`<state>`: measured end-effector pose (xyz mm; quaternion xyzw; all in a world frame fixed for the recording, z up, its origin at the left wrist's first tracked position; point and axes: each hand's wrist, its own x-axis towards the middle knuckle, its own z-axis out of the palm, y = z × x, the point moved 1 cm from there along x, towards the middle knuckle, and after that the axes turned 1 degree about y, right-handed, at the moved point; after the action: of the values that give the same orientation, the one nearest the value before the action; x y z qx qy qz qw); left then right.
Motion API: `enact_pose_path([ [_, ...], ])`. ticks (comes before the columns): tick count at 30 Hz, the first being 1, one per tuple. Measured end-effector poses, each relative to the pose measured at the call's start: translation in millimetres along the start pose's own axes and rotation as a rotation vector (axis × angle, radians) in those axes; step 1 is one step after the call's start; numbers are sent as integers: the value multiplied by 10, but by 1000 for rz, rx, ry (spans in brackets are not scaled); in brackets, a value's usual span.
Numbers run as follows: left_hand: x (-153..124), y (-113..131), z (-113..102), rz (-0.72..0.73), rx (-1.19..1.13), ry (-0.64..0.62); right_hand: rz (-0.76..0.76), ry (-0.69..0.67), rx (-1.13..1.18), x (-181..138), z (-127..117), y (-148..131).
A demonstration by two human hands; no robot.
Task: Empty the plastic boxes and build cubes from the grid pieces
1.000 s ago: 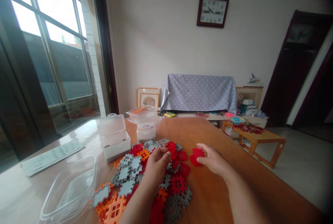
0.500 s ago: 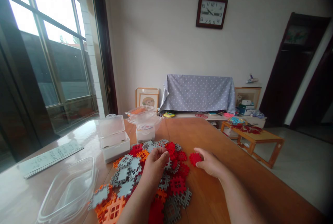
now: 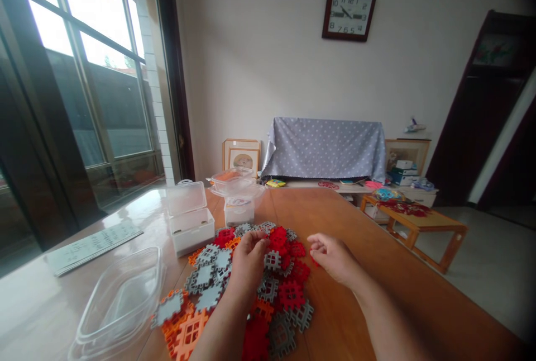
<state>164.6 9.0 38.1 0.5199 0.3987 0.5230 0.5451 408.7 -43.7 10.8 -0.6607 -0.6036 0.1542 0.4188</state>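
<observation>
My left hand reaches over a heap of notched plastic building tiles, thumb and fingers pinched together. Whatever lies between those fingertips is too small to make out. To its right, beside the heap, my right hand is curled with its fingers closed. A red notched tile shows only in part under these fingers; most of it is hidden by the hand. In the heap are red tiles, grey tiles and orange tiles, some with window-like openings, overlapping on the wooden table.
On the left lie a clear plastic tub and a printed sheet. A white box with its lid up stands behind the heap, beside stacked clear containers. A low wooden table stands beyond at right.
My right hand has turned, fingers curling in, so the red tile is now mostly covered. My left hand stays pinched over the heap. The whole view has shifted slightly.
</observation>
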Motion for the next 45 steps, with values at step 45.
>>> enact_pose_path([
  [45,-214,91,-10,439,1109,-261,-115,-101,-306,-190,447,-485],
])
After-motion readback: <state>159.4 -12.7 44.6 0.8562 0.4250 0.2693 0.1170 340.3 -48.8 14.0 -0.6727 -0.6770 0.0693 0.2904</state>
